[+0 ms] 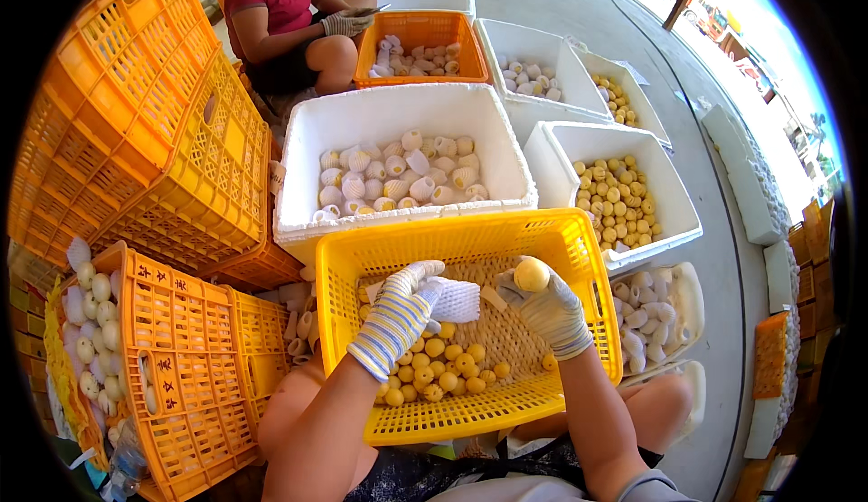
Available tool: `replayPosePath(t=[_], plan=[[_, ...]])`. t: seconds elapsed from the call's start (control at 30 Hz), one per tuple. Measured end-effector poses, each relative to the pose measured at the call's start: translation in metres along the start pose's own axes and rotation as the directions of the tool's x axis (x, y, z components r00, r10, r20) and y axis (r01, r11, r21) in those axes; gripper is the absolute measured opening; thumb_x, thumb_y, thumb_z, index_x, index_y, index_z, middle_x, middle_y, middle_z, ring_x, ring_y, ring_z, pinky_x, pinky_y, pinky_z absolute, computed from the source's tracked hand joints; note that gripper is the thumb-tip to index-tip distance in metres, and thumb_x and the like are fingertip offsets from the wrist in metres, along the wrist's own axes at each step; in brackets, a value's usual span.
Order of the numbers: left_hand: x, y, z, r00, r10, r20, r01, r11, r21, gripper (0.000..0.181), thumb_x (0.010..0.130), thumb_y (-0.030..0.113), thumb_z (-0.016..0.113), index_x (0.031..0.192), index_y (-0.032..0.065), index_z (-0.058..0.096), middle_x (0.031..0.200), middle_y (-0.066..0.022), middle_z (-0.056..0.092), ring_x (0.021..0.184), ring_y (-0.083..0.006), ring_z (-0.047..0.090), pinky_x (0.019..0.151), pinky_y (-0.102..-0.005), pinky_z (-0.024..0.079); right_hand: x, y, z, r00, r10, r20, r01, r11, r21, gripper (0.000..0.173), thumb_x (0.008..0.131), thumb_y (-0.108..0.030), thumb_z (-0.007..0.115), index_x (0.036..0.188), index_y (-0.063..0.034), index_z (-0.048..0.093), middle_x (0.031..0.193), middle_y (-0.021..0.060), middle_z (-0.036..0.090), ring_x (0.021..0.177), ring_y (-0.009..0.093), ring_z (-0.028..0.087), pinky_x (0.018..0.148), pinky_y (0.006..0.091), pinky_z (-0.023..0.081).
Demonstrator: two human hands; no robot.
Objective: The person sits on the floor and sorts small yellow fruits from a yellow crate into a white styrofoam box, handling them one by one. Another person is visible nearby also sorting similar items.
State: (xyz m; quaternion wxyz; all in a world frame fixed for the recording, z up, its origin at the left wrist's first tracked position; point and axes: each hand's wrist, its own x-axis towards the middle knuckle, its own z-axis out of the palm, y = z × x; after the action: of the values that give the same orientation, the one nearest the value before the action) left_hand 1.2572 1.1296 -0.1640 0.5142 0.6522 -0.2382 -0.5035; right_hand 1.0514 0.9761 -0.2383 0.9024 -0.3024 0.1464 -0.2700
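My left hand, in a striped knit glove, holds a white foam net sleeve above a yellow plastic basket. In my right hand, gloved too, a round pale-yellow fruit is held between thumb and fingers, apart from the sleeve. Below my hands, many loose yellow fruits lie in the near left part of the basket, on a woven-looking bottom. Just beyond the basket stands a white foam box with fruits in foam sleeves.
Orange crates stand at the left, some stacked high. On the right are a foam box of bare yellow fruits and a white container of foam sleeves. A person sits behind, near an orange basket.
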Motion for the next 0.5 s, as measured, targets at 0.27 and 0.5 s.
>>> replayPosePath(t=[0.27, 0.5], plan=[[-0.003, -0.012, 0.019, 0.978, 0.088, 0.188, -0.026, 0.95, -0.311, 0.05, 0.092, 0.021, 0.068, 0.134, -0.0014, 0.051, 0.12, -0.0107, 0.06, 0.104, -0.0151, 0.061, 0.081, -0.021, 0.054, -0.016, 0.015, 0.059, 0.978, -0.136, 0.16, 0.21, 0.672, -0.71, 0.064, 0.083, -0.02, 0.078, 0.137, -0.0037, 0.048, 0.132, 0.0129, 0.055, 0.123, 0.022, 0.052, 0.107, 0.0378, 0.04], [-0.011, -0.002, 0.017, 0.924, 0.253, 0.287, -0.044, 0.815, -0.578, 0.065, 0.083, 0.013, 0.077, 0.14, 0.006, 0.046, 0.121, -0.0097, 0.059, 0.104, -0.0178, 0.061, 0.071, -0.0255, 0.058, -0.003, 0.004, 0.07, 0.976, 0.152, 0.155, -0.149, 0.988, -0.033, 0.08, 0.082, -0.053, 0.071, 0.137, 0.0002, 0.046, 0.132, 0.0146, 0.054, 0.12, 0.024, 0.054, 0.106, 0.0392, 0.041]])
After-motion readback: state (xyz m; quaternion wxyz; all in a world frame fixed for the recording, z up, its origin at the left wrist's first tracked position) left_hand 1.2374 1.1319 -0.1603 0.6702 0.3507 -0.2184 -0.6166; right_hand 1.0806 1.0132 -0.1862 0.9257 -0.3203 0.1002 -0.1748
